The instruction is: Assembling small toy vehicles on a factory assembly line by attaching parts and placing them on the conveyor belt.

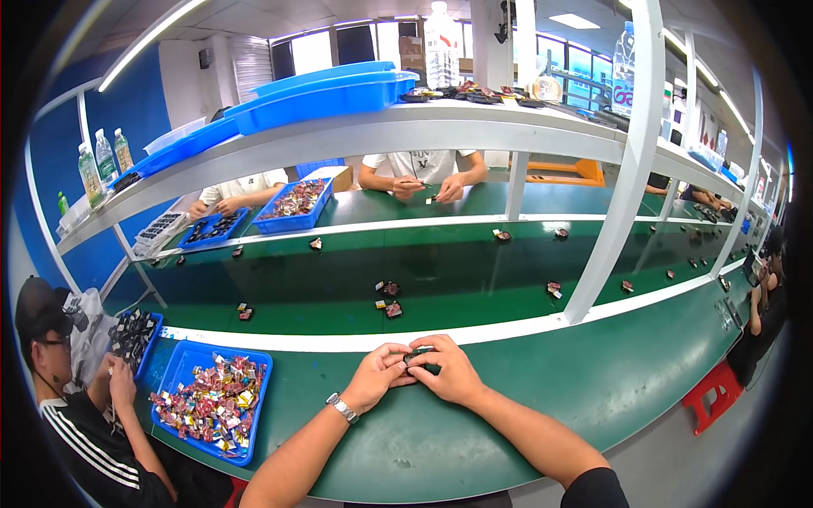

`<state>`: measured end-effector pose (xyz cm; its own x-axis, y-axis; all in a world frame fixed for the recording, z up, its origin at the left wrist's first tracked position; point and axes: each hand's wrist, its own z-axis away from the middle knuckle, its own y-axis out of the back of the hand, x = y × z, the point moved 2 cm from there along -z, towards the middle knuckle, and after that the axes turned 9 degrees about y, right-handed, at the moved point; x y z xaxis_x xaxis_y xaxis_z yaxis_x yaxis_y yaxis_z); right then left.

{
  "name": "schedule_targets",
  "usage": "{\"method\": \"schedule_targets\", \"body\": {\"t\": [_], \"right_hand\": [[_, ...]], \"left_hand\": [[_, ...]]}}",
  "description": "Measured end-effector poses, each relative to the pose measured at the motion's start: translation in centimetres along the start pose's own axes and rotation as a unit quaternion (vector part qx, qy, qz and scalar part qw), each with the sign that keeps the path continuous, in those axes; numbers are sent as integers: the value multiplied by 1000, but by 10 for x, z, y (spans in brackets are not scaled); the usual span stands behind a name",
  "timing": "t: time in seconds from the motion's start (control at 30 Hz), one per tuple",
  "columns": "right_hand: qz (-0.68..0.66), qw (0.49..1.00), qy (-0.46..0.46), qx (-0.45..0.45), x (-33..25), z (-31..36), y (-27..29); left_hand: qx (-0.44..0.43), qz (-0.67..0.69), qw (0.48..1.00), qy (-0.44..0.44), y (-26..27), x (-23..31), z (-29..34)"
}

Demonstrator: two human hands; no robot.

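Note:
Over the green tabletop, close to the white rail, my two hands meet with the fingertips together. Between them is a small black part (430, 368), mostly covered by the fingers, so its exact kind cannot be told. My left hand (381, 375), with a metal watch on its wrist, pinches the part from the left. My right hand (447, 371) wraps round it from the right. A blue tray (264, 372) stands left of my left forearm, heaped with small pink, yellow and white wired pieces (216, 402).
Beyond the white rail (356, 341), a green conveyor belt (457, 275) carries scattered small black assemblies (392, 310). A white post (622, 161) rises at the right, and a shelf (339, 127) spans overhead. A co-worker (85, 406) sits at left; others work across the belt.

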<state>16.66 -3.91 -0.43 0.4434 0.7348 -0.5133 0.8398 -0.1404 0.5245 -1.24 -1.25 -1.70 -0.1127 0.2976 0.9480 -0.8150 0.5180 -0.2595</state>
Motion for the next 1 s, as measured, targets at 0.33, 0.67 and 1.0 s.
{"method": "schedule_targets", "body": {"t": [0.33,0.67,1.0], "right_hand": [[-32,999,-24,-19,6,2,-3],[-35,999,2,0,-6,-2,-3],[-37,999,-8,9,-5,-3,-1]], "left_hand": [[0,2,1000,7,2,-1,-1],[6,7,1000,-12,1,1,1],[3,42,998,-36,1,-1,-1]]}}
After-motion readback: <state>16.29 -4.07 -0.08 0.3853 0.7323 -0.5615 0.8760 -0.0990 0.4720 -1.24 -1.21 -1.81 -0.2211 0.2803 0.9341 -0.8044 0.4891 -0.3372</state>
